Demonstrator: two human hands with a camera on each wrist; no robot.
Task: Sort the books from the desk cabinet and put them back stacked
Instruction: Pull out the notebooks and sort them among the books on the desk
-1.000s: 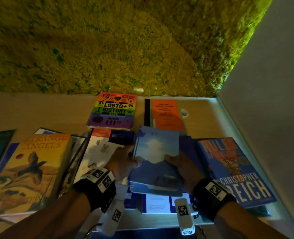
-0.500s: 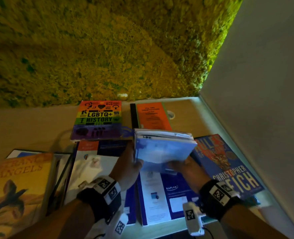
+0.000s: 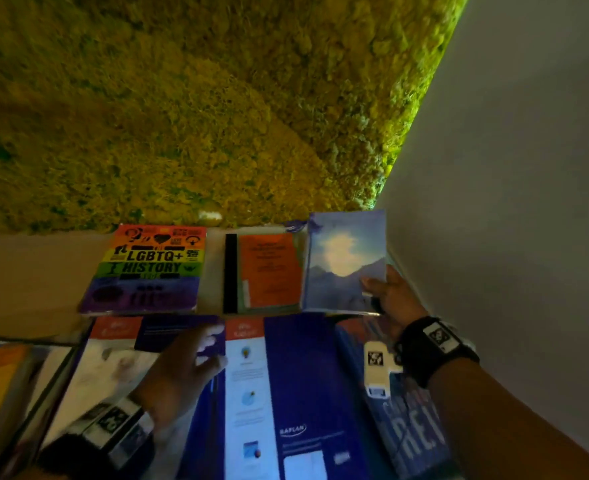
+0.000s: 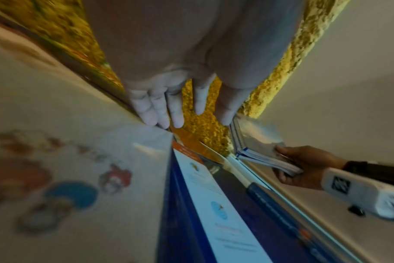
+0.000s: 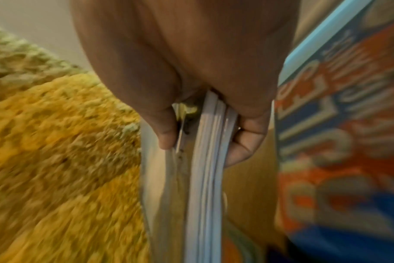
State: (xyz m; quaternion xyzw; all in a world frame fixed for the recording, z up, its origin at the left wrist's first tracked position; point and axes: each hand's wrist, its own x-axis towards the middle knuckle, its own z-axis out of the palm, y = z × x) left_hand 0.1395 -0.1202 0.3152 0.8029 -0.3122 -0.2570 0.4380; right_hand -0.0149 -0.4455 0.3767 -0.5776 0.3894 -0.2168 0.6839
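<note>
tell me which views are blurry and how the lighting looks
Head view: dim, yellow-green cast off the moss wall; left hand motion-smeared, LGBTQ+ History book fairly sharp. Left wrist view: left side smeared, fingers clearer. Right wrist view: heavy blur on wall and cover; right hand and its grip on the blue notebook sharper.

A rainbow-striped book (image 3: 146, 268) at the back of the desk reads "LGBTQ+ HISTORY". The dark blue book (image 3: 296, 393) at front centre carries the "KAPLAN" logo. The blue book (image 3: 410, 434) under the right forearm shows the partial letters "REI". Other print is too blurred to read.
</note>
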